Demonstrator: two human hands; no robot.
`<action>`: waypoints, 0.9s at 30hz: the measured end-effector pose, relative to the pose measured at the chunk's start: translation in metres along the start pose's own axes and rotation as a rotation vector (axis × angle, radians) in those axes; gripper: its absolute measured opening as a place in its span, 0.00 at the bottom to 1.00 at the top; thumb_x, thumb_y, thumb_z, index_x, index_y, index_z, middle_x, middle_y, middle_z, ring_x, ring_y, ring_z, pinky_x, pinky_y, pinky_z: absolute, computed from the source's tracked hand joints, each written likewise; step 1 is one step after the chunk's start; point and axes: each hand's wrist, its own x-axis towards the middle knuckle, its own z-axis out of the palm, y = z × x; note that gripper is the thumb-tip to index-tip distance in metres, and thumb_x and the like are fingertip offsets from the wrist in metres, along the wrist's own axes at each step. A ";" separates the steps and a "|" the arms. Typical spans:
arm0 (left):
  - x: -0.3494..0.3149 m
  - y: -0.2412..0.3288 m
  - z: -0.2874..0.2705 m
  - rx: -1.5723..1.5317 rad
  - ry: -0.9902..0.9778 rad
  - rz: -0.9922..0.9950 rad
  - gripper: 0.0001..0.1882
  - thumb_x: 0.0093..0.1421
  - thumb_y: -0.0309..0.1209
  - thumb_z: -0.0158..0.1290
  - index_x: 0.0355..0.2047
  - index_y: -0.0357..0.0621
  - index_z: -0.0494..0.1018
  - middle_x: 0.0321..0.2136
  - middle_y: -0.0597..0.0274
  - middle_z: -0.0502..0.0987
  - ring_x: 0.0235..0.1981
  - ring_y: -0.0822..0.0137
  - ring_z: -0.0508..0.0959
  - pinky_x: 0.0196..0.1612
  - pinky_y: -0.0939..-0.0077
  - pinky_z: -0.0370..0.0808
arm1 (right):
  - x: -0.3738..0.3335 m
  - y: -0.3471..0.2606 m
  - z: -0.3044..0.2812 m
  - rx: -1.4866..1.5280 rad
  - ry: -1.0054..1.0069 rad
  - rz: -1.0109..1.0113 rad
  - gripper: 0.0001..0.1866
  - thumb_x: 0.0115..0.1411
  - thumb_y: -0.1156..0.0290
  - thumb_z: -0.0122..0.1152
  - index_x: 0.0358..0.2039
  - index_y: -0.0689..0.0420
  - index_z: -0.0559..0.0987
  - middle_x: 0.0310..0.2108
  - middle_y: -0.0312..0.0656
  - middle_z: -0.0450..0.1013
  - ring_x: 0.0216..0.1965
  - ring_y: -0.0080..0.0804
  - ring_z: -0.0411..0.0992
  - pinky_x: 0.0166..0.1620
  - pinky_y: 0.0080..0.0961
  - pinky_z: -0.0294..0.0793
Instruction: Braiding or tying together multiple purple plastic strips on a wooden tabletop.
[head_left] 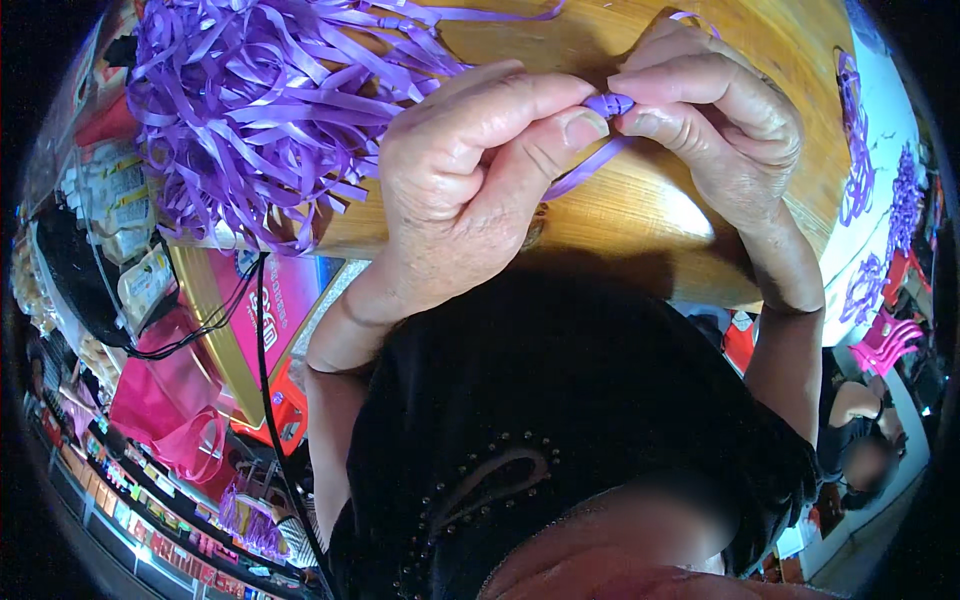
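Folded purple ribbon (pixel 609 104), one, was held over the wooden tabletop (pixel 600 220), right of a ribbon heap (pixel 265 110), pinched thumb-to-finger by left hand (pixel 462 185) and right hand (pixel 728 118) alike, and seemed liable to unravel should either pinch slip.

A bright patch of light (pixel 688 214) glares off the glossy wooden bench (pixel 590 235). Beyond its right edge lies a white surface (pixel 888 105), while at lower left, long shelves (pixel 158 570) stocked with colourful small packages (pixel 140 528) curve along the rim.
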 end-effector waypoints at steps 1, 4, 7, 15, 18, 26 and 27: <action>0.000 -0.001 0.000 -0.031 -0.001 -0.003 0.10 0.53 0.20 0.55 0.37 0.34 0.74 0.32 0.59 0.76 0.35 0.71 0.74 0.41 0.82 0.70 | 0.000 0.000 0.001 0.001 -0.001 0.000 0.10 0.48 0.81 0.62 0.33 0.63 0.77 0.30 0.43 0.73 0.30 0.28 0.69 0.34 0.22 0.67; 0.007 -0.008 0.007 -0.055 0.085 0.197 0.07 0.49 0.21 0.58 0.30 0.35 0.75 0.16 0.61 0.70 0.16 0.72 0.70 0.20 0.81 0.64 | -0.002 -0.003 0.001 0.002 0.020 0.015 0.10 0.48 0.81 0.62 0.33 0.63 0.77 0.30 0.43 0.73 0.31 0.29 0.69 0.35 0.23 0.68; 0.008 -0.005 0.003 0.074 0.058 0.217 0.08 0.48 0.21 0.59 0.30 0.36 0.74 0.16 0.60 0.71 0.15 0.70 0.70 0.19 0.80 0.64 | 0.000 -0.005 -0.001 -0.139 0.011 -0.024 0.10 0.47 0.80 0.62 0.33 0.64 0.76 0.30 0.44 0.73 0.31 0.30 0.70 0.36 0.25 0.68; 0.007 0.003 -0.003 0.150 -0.053 0.082 0.08 0.53 0.21 0.56 0.34 0.35 0.75 0.27 0.61 0.75 0.28 0.72 0.73 0.32 0.82 0.69 | 0.006 -0.008 -0.007 -0.288 -0.078 -0.134 0.11 0.45 0.78 0.64 0.31 0.64 0.76 0.29 0.45 0.73 0.31 0.34 0.71 0.35 0.27 0.69; 0.007 0.004 -0.002 0.178 -0.062 0.112 0.08 0.52 0.21 0.56 0.34 0.35 0.75 0.26 0.60 0.75 0.27 0.72 0.73 0.31 0.82 0.69 | 0.006 -0.008 -0.009 -0.338 -0.073 -0.177 0.11 0.45 0.77 0.64 0.31 0.64 0.76 0.29 0.45 0.73 0.30 0.34 0.71 0.34 0.27 0.69; 0.009 0.000 0.002 0.316 -0.007 0.310 0.10 0.52 0.23 0.57 0.36 0.36 0.74 0.25 0.57 0.75 0.25 0.67 0.73 0.30 0.79 0.69 | 0.005 -0.015 -0.007 -0.406 -0.067 -0.136 0.11 0.46 0.77 0.64 0.31 0.64 0.76 0.29 0.46 0.73 0.29 0.34 0.71 0.33 0.25 0.69; 0.008 -0.002 0.002 0.309 -0.007 0.334 0.11 0.52 0.24 0.57 0.37 0.36 0.74 0.26 0.57 0.75 0.25 0.66 0.73 0.30 0.79 0.69 | 0.006 -0.016 -0.007 -0.424 -0.070 -0.129 0.10 0.46 0.77 0.64 0.31 0.64 0.76 0.29 0.45 0.73 0.29 0.34 0.71 0.33 0.25 0.69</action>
